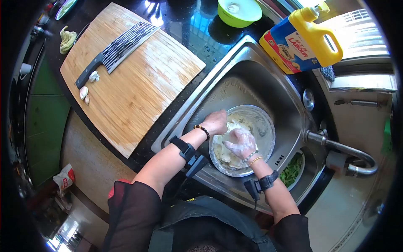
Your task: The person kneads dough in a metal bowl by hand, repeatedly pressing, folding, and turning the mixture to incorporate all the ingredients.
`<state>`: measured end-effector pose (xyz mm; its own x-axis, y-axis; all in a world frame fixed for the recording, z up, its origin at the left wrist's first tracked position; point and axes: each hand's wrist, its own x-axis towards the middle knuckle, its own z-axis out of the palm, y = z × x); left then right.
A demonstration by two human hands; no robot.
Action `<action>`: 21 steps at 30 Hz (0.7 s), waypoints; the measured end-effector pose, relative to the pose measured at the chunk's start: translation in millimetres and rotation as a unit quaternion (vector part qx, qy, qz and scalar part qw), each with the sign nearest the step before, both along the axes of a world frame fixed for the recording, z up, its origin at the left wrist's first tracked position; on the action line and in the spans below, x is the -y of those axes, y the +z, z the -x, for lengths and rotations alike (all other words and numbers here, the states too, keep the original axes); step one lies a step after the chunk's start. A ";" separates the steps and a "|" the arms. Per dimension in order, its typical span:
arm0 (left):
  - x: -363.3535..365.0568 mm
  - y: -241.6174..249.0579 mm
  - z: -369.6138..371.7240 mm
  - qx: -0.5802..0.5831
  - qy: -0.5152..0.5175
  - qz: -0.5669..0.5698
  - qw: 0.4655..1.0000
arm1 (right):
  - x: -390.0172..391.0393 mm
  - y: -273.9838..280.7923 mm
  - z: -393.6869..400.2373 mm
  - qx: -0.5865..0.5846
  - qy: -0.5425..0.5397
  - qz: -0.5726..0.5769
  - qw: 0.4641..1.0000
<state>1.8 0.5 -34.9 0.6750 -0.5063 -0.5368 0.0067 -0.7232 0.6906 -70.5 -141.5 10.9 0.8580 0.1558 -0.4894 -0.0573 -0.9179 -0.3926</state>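
Observation:
A round metal bowl (272,128) sits in the sink, holding white flour and pale, lumpy dough (226,156). My left hand (215,122) is closed at the bowl's upper left rim, its fingertips partly hidden. Over the middle of the bowl is my right hand (243,143), coated in flour. Its thumb is spread away from bent fingers, with nothing visibly gripped between them. Whether the undersides of those fingers touch the dough cannot be seen.
Left of the sink (197,101), a cutting board (138,92) carries a cleaver (126,48) and garlic cloves (84,92). A green bowl (241,14) and yellow detergent jug (300,40) stand behind. The faucet (344,147) overhangs a basin with leafy greens (292,171).

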 end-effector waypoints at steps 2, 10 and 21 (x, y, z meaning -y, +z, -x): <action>1.8 2.7 -0.9 -0.001 0.004 -0.008 1.000 | 3.5 -17.3 -5.6 0.064 0.064 0.058 0.994; 0.0 9.0 3.4 0.015 0.027 -0.009 0.999 | -20.0 -102.6 -27.0 -0.008 0.102 0.132 0.986; -2.3 11.4 0.6 0.004 0.021 -0.014 1.000 | -17.8 -66.5 -20.2 0.069 0.078 0.008 0.994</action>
